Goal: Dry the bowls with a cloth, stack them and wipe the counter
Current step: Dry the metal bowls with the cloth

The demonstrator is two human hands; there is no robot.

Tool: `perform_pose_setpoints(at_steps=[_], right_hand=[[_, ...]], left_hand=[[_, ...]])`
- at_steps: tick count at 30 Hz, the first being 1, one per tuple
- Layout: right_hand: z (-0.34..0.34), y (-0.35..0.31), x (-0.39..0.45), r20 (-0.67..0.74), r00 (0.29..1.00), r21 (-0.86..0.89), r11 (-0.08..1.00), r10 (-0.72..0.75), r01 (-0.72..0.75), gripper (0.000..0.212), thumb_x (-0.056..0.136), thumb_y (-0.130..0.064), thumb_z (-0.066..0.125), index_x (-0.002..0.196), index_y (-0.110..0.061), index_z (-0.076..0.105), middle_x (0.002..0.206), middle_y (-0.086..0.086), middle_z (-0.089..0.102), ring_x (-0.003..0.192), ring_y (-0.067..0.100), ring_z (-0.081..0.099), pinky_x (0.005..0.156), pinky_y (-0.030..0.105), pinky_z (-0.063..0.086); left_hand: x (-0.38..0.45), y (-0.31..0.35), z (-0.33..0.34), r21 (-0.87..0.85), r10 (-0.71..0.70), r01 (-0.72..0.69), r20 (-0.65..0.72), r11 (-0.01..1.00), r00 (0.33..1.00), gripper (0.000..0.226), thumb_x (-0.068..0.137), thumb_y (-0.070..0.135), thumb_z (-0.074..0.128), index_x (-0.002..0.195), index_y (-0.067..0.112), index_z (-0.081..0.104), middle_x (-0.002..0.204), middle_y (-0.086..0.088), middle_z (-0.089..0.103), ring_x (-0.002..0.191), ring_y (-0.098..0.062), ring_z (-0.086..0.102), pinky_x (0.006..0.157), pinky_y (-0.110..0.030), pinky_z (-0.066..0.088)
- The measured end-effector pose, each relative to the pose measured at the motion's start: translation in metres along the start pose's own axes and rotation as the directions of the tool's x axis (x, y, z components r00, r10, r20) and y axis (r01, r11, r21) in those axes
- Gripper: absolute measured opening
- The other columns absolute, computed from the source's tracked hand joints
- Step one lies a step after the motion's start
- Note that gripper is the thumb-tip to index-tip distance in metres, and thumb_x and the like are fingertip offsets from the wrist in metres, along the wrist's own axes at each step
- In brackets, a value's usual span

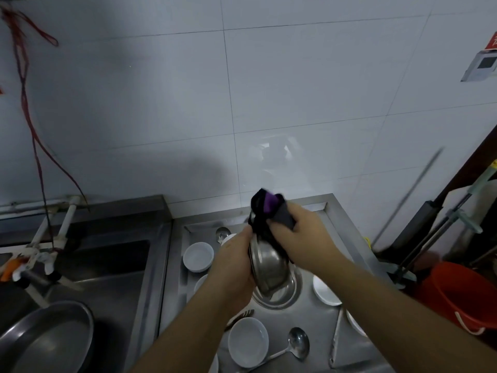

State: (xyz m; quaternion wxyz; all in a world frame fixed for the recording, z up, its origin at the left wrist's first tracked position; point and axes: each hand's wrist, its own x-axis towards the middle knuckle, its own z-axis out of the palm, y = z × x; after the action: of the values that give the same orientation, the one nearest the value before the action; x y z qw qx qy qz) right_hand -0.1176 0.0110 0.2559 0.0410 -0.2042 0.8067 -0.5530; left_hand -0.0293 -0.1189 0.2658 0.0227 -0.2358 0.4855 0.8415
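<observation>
Cloth [265, 211] hides steel bowl's [265, 267] upper rim.

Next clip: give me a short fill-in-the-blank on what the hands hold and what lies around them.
1. The left hand grips a tilted ____ bowl.
2. The right hand presses a dark cloth with a ____ patch against that bowl.
3. The bucket at the right edge is ____ in colour.
4. The ladle lies on the counter beside a ____ bowl.

Missing words: metal; purple; orange; white
</observation>
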Motion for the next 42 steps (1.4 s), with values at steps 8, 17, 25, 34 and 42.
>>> perform_pose_setpoints(at_steps=[8, 17, 25, 34, 42], right_hand=[[0.002, 0.027, 0.000, -0.111, 0.894, 0.504, 0.800, 0.434, -0.326, 0.011, 0.083, -0.035, 0.068, 0.088, -0.029, 0.076, 0.080, -0.001, 0.076, 0.083, 0.024, 0.072, 0.072, 0.038, 0.056], [0.023, 0.012, -0.061, -0.077, 0.959, 0.392, 0.892, 0.273, -0.223, 0.021, 0.077, -0.053, 0.067, 0.094, -0.042, 0.072, 0.089, -0.001, 0.078, 0.086, 0.017, 0.076, 0.071, 0.031, 0.062], [-0.006, -0.007, -0.013, -0.160, 0.953, 0.342, 0.920, 0.259, -0.192, 0.027, 0.076, -0.059, 0.065, 0.094, -0.041, 0.073, 0.086, -0.009, 0.077, 0.085, 0.006, 0.073, 0.076, 0.030, 0.055], [0.004, 0.004, -0.020, 0.011, 0.822, 0.641, 0.627, 0.570, -0.443, 0.020, 0.097, -0.024, 0.060, 0.093, -0.025, 0.080, 0.096, 0.012, 0.080, 0.087, 0.026, 0.078, 0.071, 0.041, 0.064], [-0.004, 0.002, -0.026, -0.011, 0.806, 0.636, 0.626, 0.592, -0.451, 0.019, 0.097, -0.026, 0.066, 0.097, -0.011, 0.077, 0.088, 0.015, 0.081, 0.073, 0.028, 0.079, 0.054, 0.033, 0.060]], left_hand=[[-0.003, 0.025, -0.008, -0.134, 0.071, -0.078, -0.055, 0.988, 0.996, 0.051, 0.111, 0.041, 0.042, 0.137, 0.002, 0.062, 0.123, -0.024, 0.075, 0.113, -0.039, 0.074, 0.084, -0.049, 0.065], [0.001, 0.015, -0.014, -0.119, 0.067, -0.077, -0.085, 0.990, 0.994, 0.048, 0.111, 0.042, 0.043, 0.133, 0.005, 0.066, 0.117, -0.021, 0.077, 0.109, -0.034, 0.076, 0.080, -0.043, 0.065], [-0.012, -0.004, 0.003, -0.127, 0.059, -0.052, 0.047, 0.991, 0.997, 0.043, 0.112, 0.034, 0.042, 0.128, 0.004, 0.069, 0.119, -0.024, 0.076, 0.106, -0.040, 0.076, 0.073, -0.046, 0.065], [-0.006, -0.019, 0.001, 0.367, 0.328, -0.328, 0.063, 0.870, 0.943, 0.038, 0.111, 0.047, 0.043, 0.108, 0.027, 0.076, 0.104, -0.009, 0.078, 0.102, -0.029, 0.075, 0.094, -0.048, 0.062], [0.004, -0.026, -0.015, 0.809, 0.381, -0.517, 0.400, 0.280, 0.834, 0.032, 0.112, 0.044, 0.036, 0.094, 0.032, 0.059, 0.078, 0.007, 0.066, 0.075, -0.009, 0.063, 0.065, -0.020, 0.048]])
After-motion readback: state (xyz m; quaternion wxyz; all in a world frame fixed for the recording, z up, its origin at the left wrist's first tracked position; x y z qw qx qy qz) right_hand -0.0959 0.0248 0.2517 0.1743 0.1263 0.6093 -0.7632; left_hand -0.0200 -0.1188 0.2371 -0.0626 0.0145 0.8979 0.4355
